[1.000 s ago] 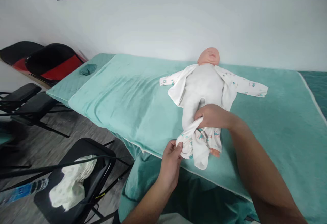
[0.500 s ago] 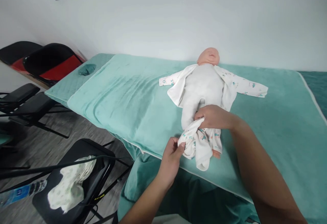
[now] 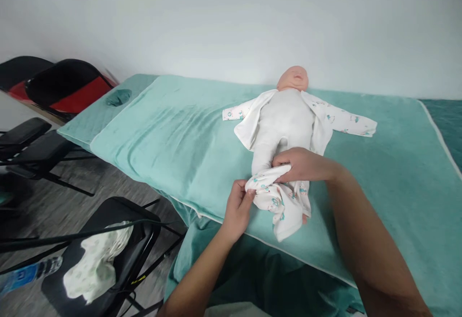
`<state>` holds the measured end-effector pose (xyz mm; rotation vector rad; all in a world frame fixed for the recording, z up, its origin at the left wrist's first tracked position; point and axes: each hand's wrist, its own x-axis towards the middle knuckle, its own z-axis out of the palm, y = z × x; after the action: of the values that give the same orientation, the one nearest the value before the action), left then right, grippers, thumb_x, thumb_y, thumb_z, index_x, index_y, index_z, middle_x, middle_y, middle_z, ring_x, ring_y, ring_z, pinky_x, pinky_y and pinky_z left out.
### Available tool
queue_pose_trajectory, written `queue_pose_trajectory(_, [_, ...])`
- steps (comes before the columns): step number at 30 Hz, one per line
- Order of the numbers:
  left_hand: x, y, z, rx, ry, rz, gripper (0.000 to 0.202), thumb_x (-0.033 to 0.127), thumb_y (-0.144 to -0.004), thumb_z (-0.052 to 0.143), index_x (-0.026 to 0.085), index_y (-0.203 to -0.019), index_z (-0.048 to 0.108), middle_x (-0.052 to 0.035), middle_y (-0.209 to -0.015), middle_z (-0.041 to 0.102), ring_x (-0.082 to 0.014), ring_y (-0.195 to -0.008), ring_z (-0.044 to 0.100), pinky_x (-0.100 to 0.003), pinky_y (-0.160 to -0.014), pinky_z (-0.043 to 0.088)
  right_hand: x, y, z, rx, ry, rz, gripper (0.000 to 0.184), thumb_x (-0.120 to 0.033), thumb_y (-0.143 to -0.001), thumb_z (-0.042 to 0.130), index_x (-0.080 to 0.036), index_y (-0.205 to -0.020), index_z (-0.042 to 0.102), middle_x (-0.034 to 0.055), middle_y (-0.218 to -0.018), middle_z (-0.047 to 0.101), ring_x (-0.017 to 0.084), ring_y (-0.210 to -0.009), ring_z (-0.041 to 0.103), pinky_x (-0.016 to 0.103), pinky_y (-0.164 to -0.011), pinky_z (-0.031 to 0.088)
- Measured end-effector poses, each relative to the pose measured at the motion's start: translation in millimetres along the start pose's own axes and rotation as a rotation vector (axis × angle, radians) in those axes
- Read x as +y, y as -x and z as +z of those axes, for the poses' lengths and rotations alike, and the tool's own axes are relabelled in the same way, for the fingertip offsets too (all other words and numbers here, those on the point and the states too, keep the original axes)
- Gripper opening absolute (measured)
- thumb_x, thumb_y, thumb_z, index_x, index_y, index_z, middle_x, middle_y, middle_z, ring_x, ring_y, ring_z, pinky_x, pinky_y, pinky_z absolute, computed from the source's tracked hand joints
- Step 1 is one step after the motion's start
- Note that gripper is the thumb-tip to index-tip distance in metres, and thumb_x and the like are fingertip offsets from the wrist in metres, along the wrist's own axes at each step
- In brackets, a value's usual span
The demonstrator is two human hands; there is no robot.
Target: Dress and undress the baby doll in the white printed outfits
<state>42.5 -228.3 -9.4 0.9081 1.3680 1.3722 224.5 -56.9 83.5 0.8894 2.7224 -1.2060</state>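
Observation:
A baby doll (image 3: 285, 114) with a white cloth body lies on its back, head toward the wall. Its arms are in an open white printed jacket (image 3: 327, 124). White printed baby pants (image 3: 276, 201) are bunched around its lower legs. My left hand (image 3: 238, 211) pinches the edge of the pants beside the leg on the left. My right hand (image 3: 298, 164) grips the waistband between the legs; some of its fingers are hidden by cloth. A bit of the doll's foot shows past one pant leg.
A green padded massage table (image 3: 173, 129) with a face hole stands along the white wall. At the lower left, a black folding chair (image 3: 133, 259) bears a crumpled pale cloth (image 3: 96, 269). A water bottle (image 3: 32, 273) is beside it. Other chairs (image 3: 68, 85) stand further back.
My left hand has moved up a little along the leg with the pants' edge. The cloth now sits higher on that leg and covers its lower part more. My right hand has barely moved.

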Motion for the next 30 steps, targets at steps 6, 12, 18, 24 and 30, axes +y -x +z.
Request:
queue_pose_trajectory(6, [-2.5,-28.4,0.2,0.074,0.003,0.057,0.044,0.062,-0.089,0.063,0.02,-0.097,0.053,0.0002,-0.084,0.054,-0.0132,-0.074,0.048,-0.025,-0.068,0.041,1.5,1.4,-3.1,-0.035,-0.004,-0.013,0.04,-0.056,-0.079,0.071,-0.02,-0.097,0.07,0.0007,-0.091,0.071,0.019,-0.083,0.061,0.027,-0.069,0.037])
queue_pose_trajectory(12, [8.3,-60.2,3.9,0.135,0.034,0.106,0.048,0.065,-0.084,0.067,0.021,-0.092,0.052,0.0011,-0.082,0.054,-0.013,-0.073,0.049,-0.024,-0.066,0.043,0.4,0.0,-3.5,-0.013,0.002,-0.05,0.039,-0.052,-0.079,0.072,-0.021,-0.102,0.07,0.001,-0.101,0.073,0.023,-0.09,0.065,0.028,-0.075,0.04])
queue_pose_trajectory(18, [16.3,-96.2,10.9,0.112,-0.034,0.178,0.037,0.056,-0.092,0.061,0.02,-0.088,0.051,0.0018,-0.08,0.051,-0.012,-0.073,0.047,-0.024,-0.068,0.042,-7.9,-3.1,-0.5,0.025,0.053,0.057,0.038,-0.058,-0.081,0.068,-0.021,-0.092,0.067,0.0012,-0.093,0.073,0.022,-0.085,0.066,0.029,-0.071,0.038])
queue_pose_trajectory(24, [22.9,-130.9,18.2,0.08,-0.251,0.304,0.031,0.048,-0.1,0.047,0.021,-0.087,0.051,0.0018,-0.077,0.053,-0.0129,-0.074,0.05,-0.024,-0.069,0.041,-11.4,-5.3,2.0,0.055,0.113,0.089,0.034,-0.054,-0.083,0.067,-0.02,-0.087,0.063,0.0026,-0.091,0.072,0.021,-0.082,0.064,0.029,-0.068,0.036])
queue_pose_trajectory(30, [28.0,-148.2,25.4,0.125,-0.364,0.364,0.029,0.043,-0.103,0.043,0.021,-0.085,0.049,0.0023,-0.075,0.053,-0.0129,-0.074,0.051,-0.025,-0.07,0.038,-7.8,-7.9,6.7,0.123,0.133,0.077,0.022,-0.041,-0.084,0.064,-0.02,-0.082,0.059,0.0016,-0.088,0.071,0.02,-0.08,0.063,0.029,-0.068,0.035])
